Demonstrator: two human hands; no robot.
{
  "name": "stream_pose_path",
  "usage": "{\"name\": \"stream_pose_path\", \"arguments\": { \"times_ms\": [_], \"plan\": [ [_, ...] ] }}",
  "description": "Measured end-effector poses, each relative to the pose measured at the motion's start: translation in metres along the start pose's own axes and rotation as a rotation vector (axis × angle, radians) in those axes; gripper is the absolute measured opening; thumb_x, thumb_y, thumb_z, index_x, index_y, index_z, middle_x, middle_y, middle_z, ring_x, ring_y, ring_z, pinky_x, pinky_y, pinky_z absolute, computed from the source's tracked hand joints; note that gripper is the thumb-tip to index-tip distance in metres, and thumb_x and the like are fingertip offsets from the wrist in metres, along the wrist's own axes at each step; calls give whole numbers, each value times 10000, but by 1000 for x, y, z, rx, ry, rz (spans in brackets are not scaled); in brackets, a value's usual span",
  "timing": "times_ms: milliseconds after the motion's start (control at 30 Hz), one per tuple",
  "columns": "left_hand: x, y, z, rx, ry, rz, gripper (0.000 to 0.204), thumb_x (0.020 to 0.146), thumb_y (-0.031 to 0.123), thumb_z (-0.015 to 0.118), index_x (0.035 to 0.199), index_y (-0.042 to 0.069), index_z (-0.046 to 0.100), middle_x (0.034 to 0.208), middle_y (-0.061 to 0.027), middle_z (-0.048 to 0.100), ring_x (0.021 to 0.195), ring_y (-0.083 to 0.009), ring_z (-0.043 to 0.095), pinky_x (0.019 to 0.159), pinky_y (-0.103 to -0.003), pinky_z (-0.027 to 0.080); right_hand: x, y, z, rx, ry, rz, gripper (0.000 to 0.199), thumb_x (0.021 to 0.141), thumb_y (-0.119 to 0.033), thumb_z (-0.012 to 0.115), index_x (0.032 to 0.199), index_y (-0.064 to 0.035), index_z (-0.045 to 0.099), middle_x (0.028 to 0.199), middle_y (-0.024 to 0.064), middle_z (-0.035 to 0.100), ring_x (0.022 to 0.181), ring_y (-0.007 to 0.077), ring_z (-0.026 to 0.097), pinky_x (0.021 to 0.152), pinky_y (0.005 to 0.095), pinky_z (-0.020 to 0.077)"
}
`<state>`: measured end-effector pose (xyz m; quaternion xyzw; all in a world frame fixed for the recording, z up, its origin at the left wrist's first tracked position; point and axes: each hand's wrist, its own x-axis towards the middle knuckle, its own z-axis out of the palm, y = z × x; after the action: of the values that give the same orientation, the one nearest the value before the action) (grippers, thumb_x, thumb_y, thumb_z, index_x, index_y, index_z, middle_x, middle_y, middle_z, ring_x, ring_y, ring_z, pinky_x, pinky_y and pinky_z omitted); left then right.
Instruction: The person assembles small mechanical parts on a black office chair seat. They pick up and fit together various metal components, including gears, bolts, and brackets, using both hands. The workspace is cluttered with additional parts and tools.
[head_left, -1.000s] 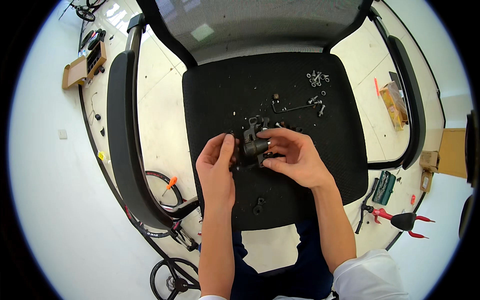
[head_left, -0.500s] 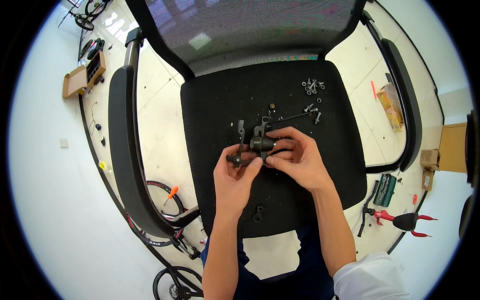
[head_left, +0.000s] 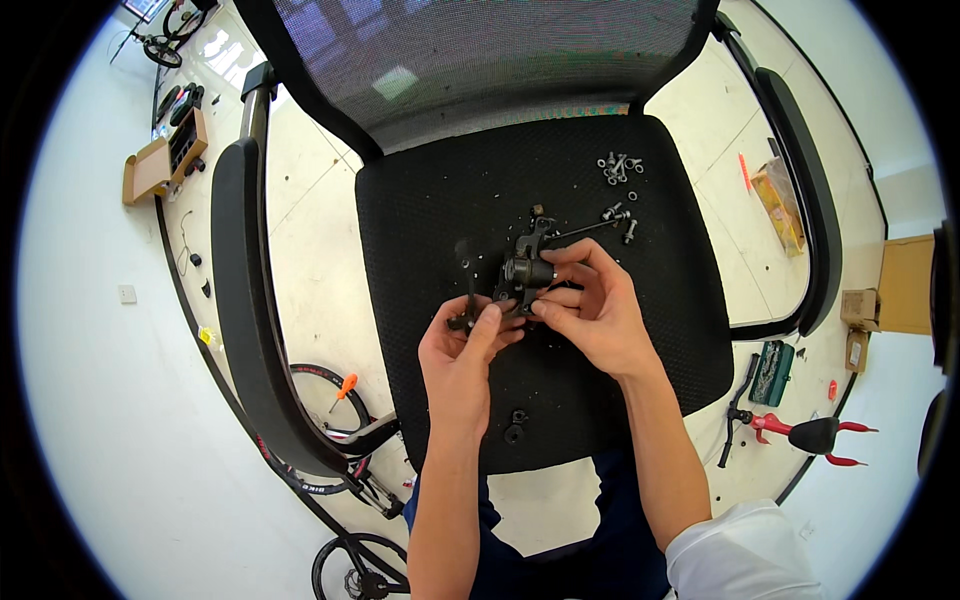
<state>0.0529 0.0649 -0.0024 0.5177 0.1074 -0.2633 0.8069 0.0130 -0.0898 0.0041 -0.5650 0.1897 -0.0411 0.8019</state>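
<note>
A dark metal part that looks like a bicycle disc brake caliper (head_left: 527, 271) is held above the chair seat between my two hands. My right hand (head_left: 605, 318) grips its right side, with the thumb at its lower end and the fingers bent along the round body. My left hand (head_left: 455, 350) is closed on a dark bracket-like piece (head_left: 470, 288) with a thin upright arm, beside the caliper's lower left. Whether the two pieces are joined is hidden by my fingers. A hex key (head_left: 585, 229) lies just beyond, with a small brownish block (head_left: 537, 211) at its left.
Bolts and washers (head_left: 620, 168) lie in a group at the seat's back right, more bolts (head_left: 630, 230) nearer. Two small black round parts (head_left: 515, 427) sit near the front. Armrests (head_left: 236, 300) flank the seat (head_left: 420, 220). A green toolbox (head_left: 771, 372) stands on the floor at right.
My left hand has shifted left and slightly down with the bracket-like piece, its thumb now farther from my right thumb. The caliper has turned a little in my right hand.
</note>
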Motion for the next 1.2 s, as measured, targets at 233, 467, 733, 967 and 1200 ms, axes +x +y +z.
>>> {"name": "stream_pose_path", "arguments": {
  "times_ms": [233,467,733,967,1200],
  "plan": [
    [13,15,-19,42,69,-110,459,951,452,514,741,58,621,674,-55,597,612,-160,573,582,-282,423,-2,-2,-3,-55,-148,36,431,747,137,679,1132,12,532,989,107,589,851,113,653,721,213,552],
    [21,3,-15,-116,207,7,453,977,359,523,615,93,473,549,-19,442,467,-115,371,475,-263,287,-8,4,8,-88,-216,47,389,754,113,696,1102,2,562,858,43,589,791,85,637,738,205,553],
    [25,4,-13,-236,86,-83,402,991,345,495,682,88,503,640,-18,475,548,-107,388,539,-263,304,-6,1,4,-136,-174,39,386,748,123,693,1093,14,559,828,30,556,785,76,616,717,200,555],
    [15,8,-6,-139,-101,-68,368,941,257,585,1189,-14,574,884,-40,591,802,-129,552,693,-273,420,-4,2,-3,-41,-78,-33,388,763,133,679,1111,20,549,855,44,553,790,74,610,689,185,550],
    [9,0,6,1,-102,-7,619,788,-55,733,1327,2,432,1045,-132,638,987,-175,632,893,-308,515,0,-3,-8,-95,-24,-81,377,777,109,691,1114,16,550,891,51,553,800,63,611,685,179,539]
  ]
}}
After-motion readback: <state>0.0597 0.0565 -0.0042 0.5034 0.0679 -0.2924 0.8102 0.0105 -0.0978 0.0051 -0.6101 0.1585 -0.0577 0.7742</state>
